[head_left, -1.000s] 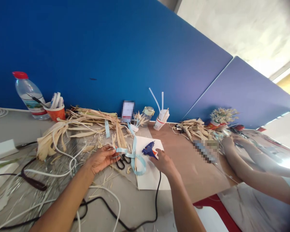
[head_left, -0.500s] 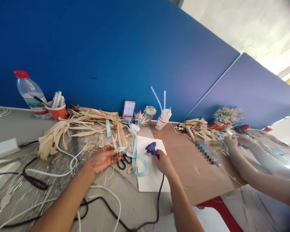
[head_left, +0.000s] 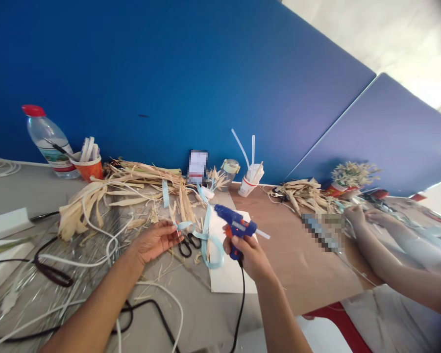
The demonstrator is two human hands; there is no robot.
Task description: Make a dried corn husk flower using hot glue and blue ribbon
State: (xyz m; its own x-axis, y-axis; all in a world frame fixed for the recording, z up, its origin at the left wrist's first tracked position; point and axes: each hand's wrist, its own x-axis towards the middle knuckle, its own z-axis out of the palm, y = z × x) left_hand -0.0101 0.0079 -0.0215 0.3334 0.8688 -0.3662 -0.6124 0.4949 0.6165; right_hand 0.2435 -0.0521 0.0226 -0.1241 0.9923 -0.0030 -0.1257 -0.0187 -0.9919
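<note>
My right hand (head_left: 250, 252) is wrapped round the handle of a blue hot glue gun (head_left: 235, 221), raised over a white sheet (head_left: 218, 279). Its nozzle points to the upper left, and a clear glue stick (head_left: 262, 234) sticks out of the back. Between the fingertips of my left hand (head_left: 157, 241) is pinched the end of a light blue ribbon (head_left: 206, 230), along with a thin pale stem. From there the ribbon loops across to the sheet. Black-handled scissors (head_left: 185, 247) lie just beside my left fingertips, their blades partly hidden.
Dried corn husks (head_left: 143, 174) spread along the blue partition (head_left: 169, 73). A cup of glue sticks (head_left: 247, 186), a jar (head_left: 230, 169), a phone (head_left: 197, 166) and a bottle (head_left: 51, 142) stand at the back. White cables (head_left: 95, 264) cross the left side. A co-worker's hands (head_left: 365, 215) are at the right.
My right hand has lifted the glue gun and turned it, so its side and glue stick now show. My left hand stays nearly where it was, still pinching the ribbon.
</note>
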